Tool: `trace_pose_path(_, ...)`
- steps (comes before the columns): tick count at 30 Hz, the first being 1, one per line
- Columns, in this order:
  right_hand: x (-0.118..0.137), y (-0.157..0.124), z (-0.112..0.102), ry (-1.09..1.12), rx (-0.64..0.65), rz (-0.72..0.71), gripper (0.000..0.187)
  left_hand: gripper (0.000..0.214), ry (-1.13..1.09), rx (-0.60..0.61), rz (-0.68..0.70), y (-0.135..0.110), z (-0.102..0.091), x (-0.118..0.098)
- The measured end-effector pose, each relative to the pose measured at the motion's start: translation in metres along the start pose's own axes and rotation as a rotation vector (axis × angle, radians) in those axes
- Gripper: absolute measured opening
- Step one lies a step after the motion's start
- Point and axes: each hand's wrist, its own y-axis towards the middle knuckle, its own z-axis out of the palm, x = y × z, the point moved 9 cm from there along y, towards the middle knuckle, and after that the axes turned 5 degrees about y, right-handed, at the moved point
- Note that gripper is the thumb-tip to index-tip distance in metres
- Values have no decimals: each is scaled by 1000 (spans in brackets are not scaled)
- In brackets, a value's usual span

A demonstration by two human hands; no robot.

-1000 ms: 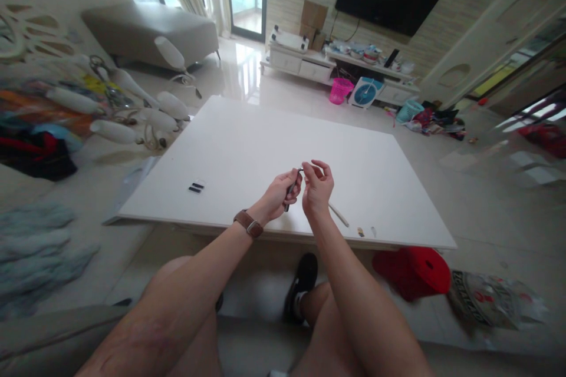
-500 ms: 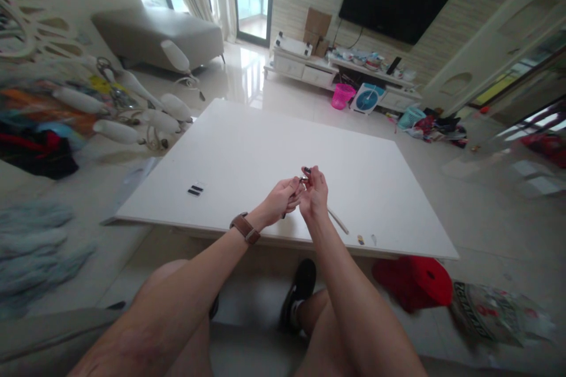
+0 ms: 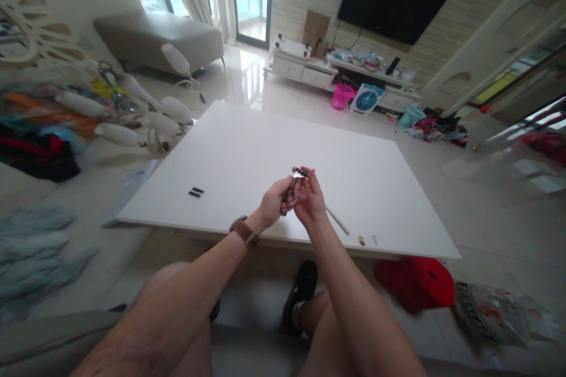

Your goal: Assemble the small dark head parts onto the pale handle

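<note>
Both my hands meet over the near edge of a large white table (image 3: 247, 147). My left hand (image 3: 275, 204), with a brown watch strap on the wrist, is closed round a small dark tool (image 3: 290, 189). My right hand (image 3: 309, 200) pinches the tool's upper end, where a small dark and metal piece (image 3: 300, 174) shows above the fingers. What the tool is I cannot make out. A thin pale stick (image 3: 336, 220) lies on the table just right of my right hand. Two small black pieces (image 3: 196, 191) lie to the left.
Tiny bits (image 3: 367, 240) lie near the table's front right edge. A red stool (image 3: 418, 283) and a printed plastic bag (image 3: 499, 309) are on the floor at the right. White lamp shades (image 3: 145, 115) and clutter lie at the left. My knees and a black shoe (image 3: 301, 291) are below.
My hands have drawn closer together and slightly toward me; my right fingers went from open above the tool to pinched on its upper end. The camera shifted a little.
</note>
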Motion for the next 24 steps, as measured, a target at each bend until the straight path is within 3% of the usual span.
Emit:
trace_pose_path(5, -4, -4, 7, -8, 63, 71, 35, 33, 46, 9, 51, 0, 2, -2)
trace_pose_path(13, -3, -5, 1, 32, -20, 65, 29, 40, 184, -43, 102, -5, 2, -5)
trace_pose_path(24, -7, -4, 3, 104, 14, 104, 29, 42, 176, -37, 133, -4, 5, -7)
